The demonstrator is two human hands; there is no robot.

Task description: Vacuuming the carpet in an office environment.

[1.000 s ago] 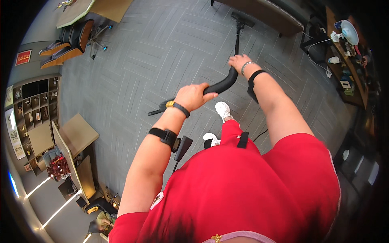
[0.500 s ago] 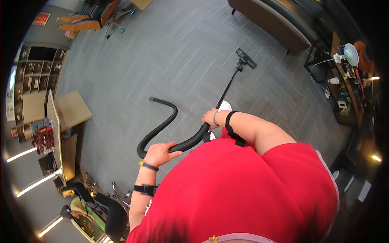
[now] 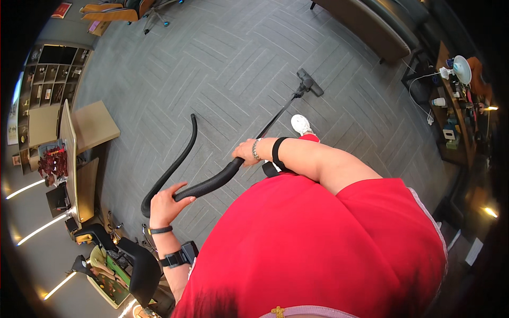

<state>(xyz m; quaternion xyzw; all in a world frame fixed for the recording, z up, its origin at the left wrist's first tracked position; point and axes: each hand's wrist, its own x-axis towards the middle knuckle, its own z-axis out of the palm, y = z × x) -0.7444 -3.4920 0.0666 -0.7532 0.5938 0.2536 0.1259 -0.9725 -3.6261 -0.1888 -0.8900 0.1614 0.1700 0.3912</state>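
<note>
My right hand (image 3: 245, 152) is wrapped round the top of a vacuum cleaner wand (image 3: 275, 117), where a black ribbed hose (image 3: 212, 183) joins it. Slanting away from me to the right, the wand ends in a flat dark floor head (image 3: 309, 82) resting on the grey floor. Lower and further left, my left hand (image 3: 166, 205) is closed round the hose, thumb on the near side. Past it the hose bends back and runs up to a loose end (image 3: 193, 116) with nothing attached. No vacuum body shows.
My white shoe (image 3: 300, 124) stands right of the wand. A brown sofa (image 3: 366, 26) is at the far right, with a cluttered shelf table (image 3: 450, 106) below it. Desks (image 3: 95, 127), an office chair (image 3: 124, 10) and a seated person (image 3: 101, 262) are on the left.
Both hands have shifted left, carrying the hose with them. The floor head has slid left and slightly nearer, the hose's loose end has straightened, and my white shoe has come more into view.
</note>
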